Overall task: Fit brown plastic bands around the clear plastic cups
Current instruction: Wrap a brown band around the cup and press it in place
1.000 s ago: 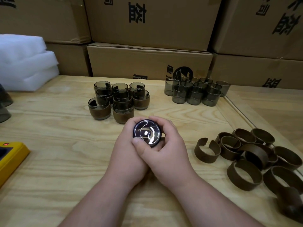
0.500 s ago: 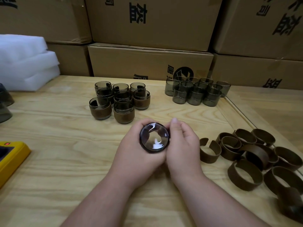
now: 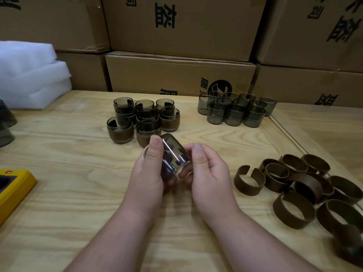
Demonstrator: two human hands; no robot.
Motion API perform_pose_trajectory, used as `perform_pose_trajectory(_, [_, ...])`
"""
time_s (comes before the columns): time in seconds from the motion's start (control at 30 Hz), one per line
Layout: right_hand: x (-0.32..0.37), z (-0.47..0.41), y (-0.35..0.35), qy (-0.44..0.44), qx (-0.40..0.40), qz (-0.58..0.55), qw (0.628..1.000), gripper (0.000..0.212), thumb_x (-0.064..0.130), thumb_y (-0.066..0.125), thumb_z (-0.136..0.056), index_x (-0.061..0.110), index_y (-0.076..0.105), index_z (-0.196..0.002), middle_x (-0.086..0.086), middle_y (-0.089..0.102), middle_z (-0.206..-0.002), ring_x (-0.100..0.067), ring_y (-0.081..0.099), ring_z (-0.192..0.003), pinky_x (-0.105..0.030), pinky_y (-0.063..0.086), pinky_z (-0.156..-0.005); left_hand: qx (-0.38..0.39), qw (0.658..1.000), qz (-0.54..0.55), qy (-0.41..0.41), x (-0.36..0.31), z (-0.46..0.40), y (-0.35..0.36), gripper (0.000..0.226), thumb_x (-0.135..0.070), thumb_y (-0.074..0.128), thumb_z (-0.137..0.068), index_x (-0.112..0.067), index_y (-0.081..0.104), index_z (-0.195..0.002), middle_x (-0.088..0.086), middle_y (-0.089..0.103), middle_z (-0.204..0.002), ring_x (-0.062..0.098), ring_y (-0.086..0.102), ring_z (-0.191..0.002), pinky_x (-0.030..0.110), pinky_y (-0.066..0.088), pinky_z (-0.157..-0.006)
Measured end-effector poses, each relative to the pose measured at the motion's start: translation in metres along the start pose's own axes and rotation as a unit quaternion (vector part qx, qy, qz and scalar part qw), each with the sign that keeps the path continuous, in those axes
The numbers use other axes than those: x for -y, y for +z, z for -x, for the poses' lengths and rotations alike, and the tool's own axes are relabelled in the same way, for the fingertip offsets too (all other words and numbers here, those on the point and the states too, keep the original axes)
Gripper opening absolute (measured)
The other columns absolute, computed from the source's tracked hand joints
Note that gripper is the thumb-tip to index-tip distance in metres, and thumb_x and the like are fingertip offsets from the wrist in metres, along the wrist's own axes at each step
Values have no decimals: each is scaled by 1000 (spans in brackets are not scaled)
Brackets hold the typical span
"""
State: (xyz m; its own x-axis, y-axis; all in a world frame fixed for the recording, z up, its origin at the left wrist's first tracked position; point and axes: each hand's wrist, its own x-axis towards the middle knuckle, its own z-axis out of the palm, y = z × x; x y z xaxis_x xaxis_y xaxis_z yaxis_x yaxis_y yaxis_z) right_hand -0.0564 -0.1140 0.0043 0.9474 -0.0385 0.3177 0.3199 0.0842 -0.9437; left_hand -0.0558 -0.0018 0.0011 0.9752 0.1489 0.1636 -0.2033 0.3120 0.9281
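Note:
A clear smoky cup (image 3: 172, 154) lies tilted on its side between my hands, above the wooden table (image 3: 78, 185). My left hand (image 3: 149, 173) grips it, thumb over its top and fingers under it. My right hand (image 3: 208, 173) holds the cup's right side with curled fingertips. Whether a band sits on this cup is hidden by my fingers. Several banded cups (image 3: 144, 118) stand just beyond my hands. Several bare cups (image 3: 235, 110) stand at the back right. Loose brown bands (image 3: 306, 185) lie heaped at the right.
Cardboard boxes (image 3: 176, 75) wall off the back of the table. White foam sheets (image 3: 29, 75) are stacked at the back left. A yellow device (image 3: 13, 185) lies at the left edge, with dark cups (image 3: 5, 124) behind it. A seam (image 3: 284, 130) runs along the table's right.
The cup has turned from base-towards-me to lying on its side. My hands have drawn apart; the right one has slid from over the left to the cup's right side.

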Motion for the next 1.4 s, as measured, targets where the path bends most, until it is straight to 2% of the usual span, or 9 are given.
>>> perform_pose_trajectory(0.33, [-2, -2, 1, 0, 18, -23, 1000, 25, 42, 53, -103, 26, 69, -91, -7, 69, -68, -21, 66, -54, -36, 56, -52, -12, 997, 50, -57, 1, -5, 0, 62, -66, 41, -92, -19, 80, -101, 17, 65, -78, 26, 55, -62, 30, 39, -49])
perform_pose_trajectory(0.5, [-1, -2, 0, 14, 33, -17, 999, 16, 22, 55, -106, 25, 68, -97, 4, 68, -62, -10, 65, -53, -19, 51, -53, -38, 991, 99, -80, 0, -5, 1, 68, -64, 31, -101, -22, 82, -86, 10, 67, -68, 18, 50, -53, 26, 38, -49])
perform_pose_trajectory(0.63, [-2, -3, 0, 25, 58, -15, 998, 18, 12, 58, -104, 28, 66, -106, 13, 71, -69, 0, 64, -55, -13, 49, -53, -63, 985, 127, -100, -1, -7, -1, 71, -65, 27, -102, -12, 74, -111, 23, 68, -86, 26, 48, -57, 29, 39, -53])
perform_pose_trajectory(0.73, [-6, -3, 1, 24, 66, 4, 998, 22, 19, 68, -96, 36, 68, -110, 7, 71, -83, -12, 70, -68, -25, 57, -66, -83, 980, 146, -107, -3, -9, -1, 76, -66, 29, -101, -3, 68, -123, 29, 70, -104, 48, 64, -87, 47, 54, -76])
perform_pose_trajectory(0.83, [-7, -3, 3, 27, 73, 5, 997, 30, 29, 75, -82, 48, 69, -104, 4, 66, -91, -20, 68, -75, -37, 62, -75, -98, 981, 131, -103, -4, -10, 0, 77, -67, 30, -100, -3, 66, -126, 25, 76, -104, 46, 74, -100, 73, 42, -105])
perform_pose_trajectory(1.0, [-5, -2, -1, 32, 62, 33, 997, 58, 49, 88, -59, 40, 61, -110, 8, 67, -92, -13, 63, -75, -33, 62, -74, -62, 988, 91, -104, 4, -10, -2, 70, -65, 31, -103, -8, 69, -116, 16, 79, -91, 29, 79, -83, 45, 64, -72])
perform_pose_trajectory(1.17, [-6, -1, -3, 37, 40, 5, 998, 78, 74, 90, -46, 28, 53, -98, 6, 70, -83, -20, 69, -78, -49, 63, -76, 35, 997, -23, -67, 5, -6, -4, 68, -73, 38, -94, -19, 78, -108, 17, 77, -109, 33, 74, -107, 49, 57, -95])
perform_pose_trajectory(1.3, [-4, -2, -3, 4, -4, 25, 1000, 64, 91, 66, -63, 32, 54, -85, 8, 61, -75, -9, 58, -69, -30, 53, -61, 57, 997, -30, -40, 8, -6, -4, 61, -74, 48, -86, -27, 78, -109, 15, 78, -101, 33, 76, -97, 50, 62, -84])
perform_pose_trajectory(1.4, [-4, -2, -2, 4, -37, 15, 999, 39, 69, 53, -86, 31, 58, -79, 14, 61, -69, -5, 56, -65, -23, 48, -60, 60, 997, -20, -35, 6, -5, -2, 60, -73, 49, -84, -29, 77, -112, 8, 76, -84, 24, 74, -77, 34, 58, -63])
